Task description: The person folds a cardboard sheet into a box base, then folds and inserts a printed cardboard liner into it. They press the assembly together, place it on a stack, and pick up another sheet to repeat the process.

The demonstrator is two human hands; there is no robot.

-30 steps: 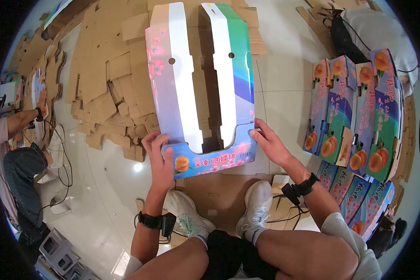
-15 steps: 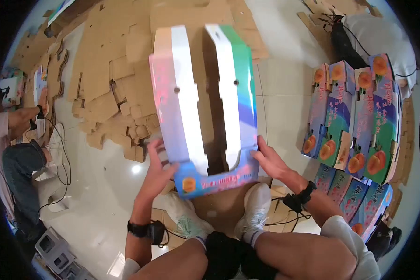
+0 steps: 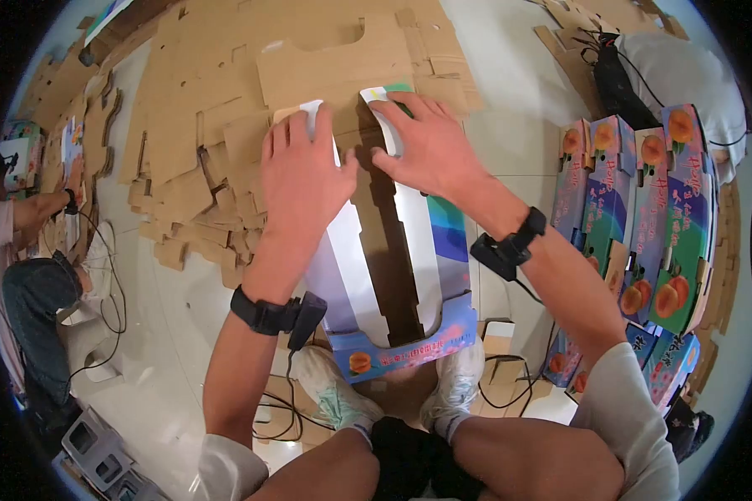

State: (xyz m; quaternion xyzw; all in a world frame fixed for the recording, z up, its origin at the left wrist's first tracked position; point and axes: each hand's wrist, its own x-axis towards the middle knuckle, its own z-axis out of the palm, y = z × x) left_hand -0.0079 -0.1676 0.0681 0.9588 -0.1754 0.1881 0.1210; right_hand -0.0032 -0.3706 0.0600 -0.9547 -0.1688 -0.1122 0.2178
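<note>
A printed cardboard fruit box (image 3: 405,341) lies between my feet and the flat cardboard ahead. Its long top flaps stand apart over a dark slot, and the white edges show on both sides. On the box's far left corner rests my left hand (image 3: 305,171), fingers stretched and thumb apart by the slot. My right hand (image 3: 426,146) lies over the far right flap, its fingers spread and its thumb pointing toward the slot. Both hands touch the box and are open. They cover much of its far end.
Brown cardboard sheets (image 3: 192,92) spread over the floor ahead. Several printed boxes (image 3: 606,175) are stacked at right, beside a person in a white top (image 3: 685,79). At left another person's arm (image 3: 38,213) reaches toward cardboard. Grey plastic blocks (image 3: 96,447) stand lower left. Cables (image 3: 288,417) lie near my shoes.
My hands have gone from the box's near corners to its far end. The box has come down and nearer to my feet, its far end now covered by my hands.
</note>
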